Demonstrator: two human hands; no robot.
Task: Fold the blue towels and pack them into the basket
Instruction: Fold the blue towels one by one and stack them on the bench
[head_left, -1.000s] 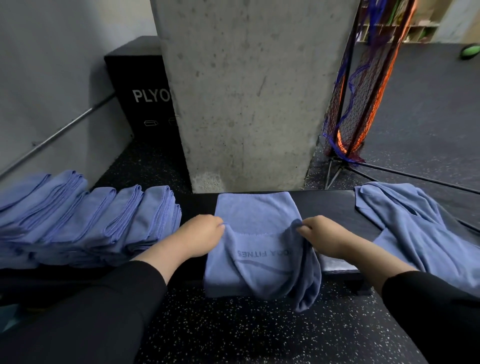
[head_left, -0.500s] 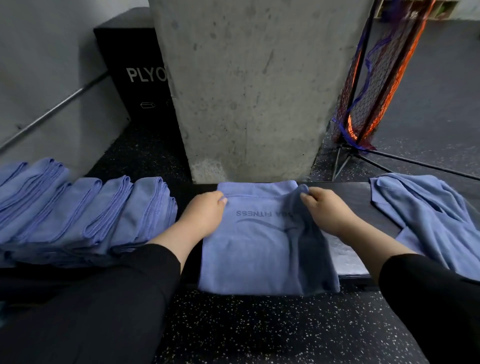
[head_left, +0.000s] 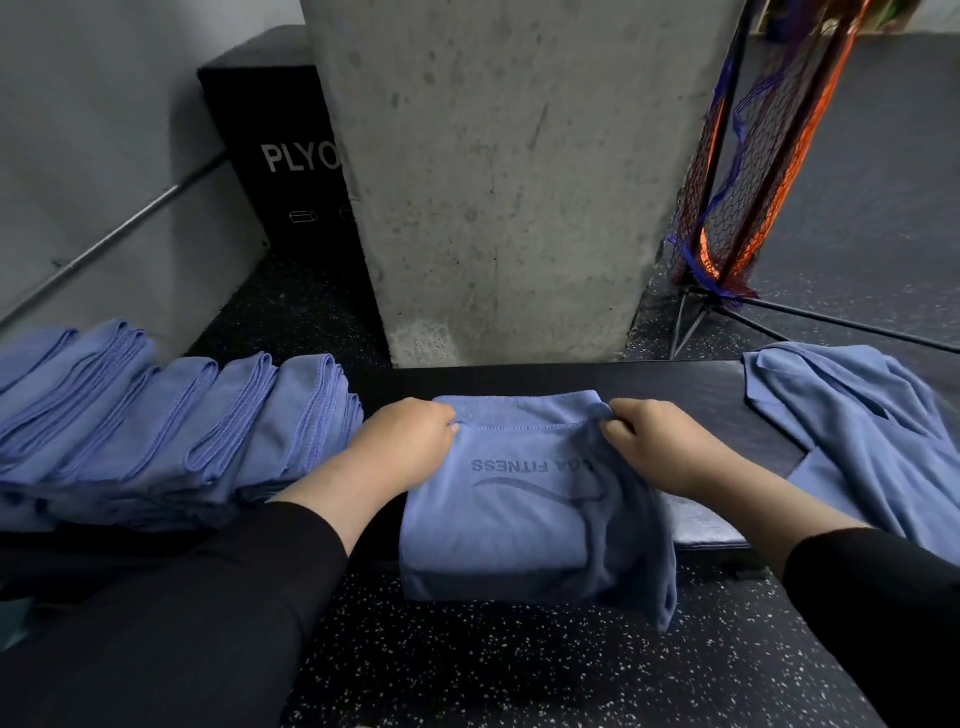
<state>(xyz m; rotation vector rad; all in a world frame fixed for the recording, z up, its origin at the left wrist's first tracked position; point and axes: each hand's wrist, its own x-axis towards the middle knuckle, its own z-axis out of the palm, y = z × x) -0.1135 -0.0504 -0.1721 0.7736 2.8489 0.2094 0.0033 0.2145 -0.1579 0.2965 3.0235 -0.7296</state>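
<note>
A blue towel (head_left: 519, 519) with a "FITNESS" print lies folded over the front edge of a low black bench (head_left: 675, 384), its lower part hanging toward the floor. My left hand (head_left: 405, 447) pinches the towel's far left corner. My right hand (head_left: 654, 441) pinches the far right corner, where the cloth bunches and a loose fold droops at the right side. A row of folded blue towels (head_left: 171, 421) sits on the bench to the left. Unfolded blue towels (head_left: 857, 431) lie heaped at the right. No basket is in view.
A concrete pillar (head_left: 509, 176) rises right behind the bench. A black plyo box (head_left: 280, 156) stands at the back left beside a grey wall with a metal rail. A folded net on a stand (head_left: 753, 156) is at the back right. Speckled rubber floor lies below.
Both hands carried the towel's near edge up and away to its far edge, folding it in half. The print now faces up on the top layer.
</note>
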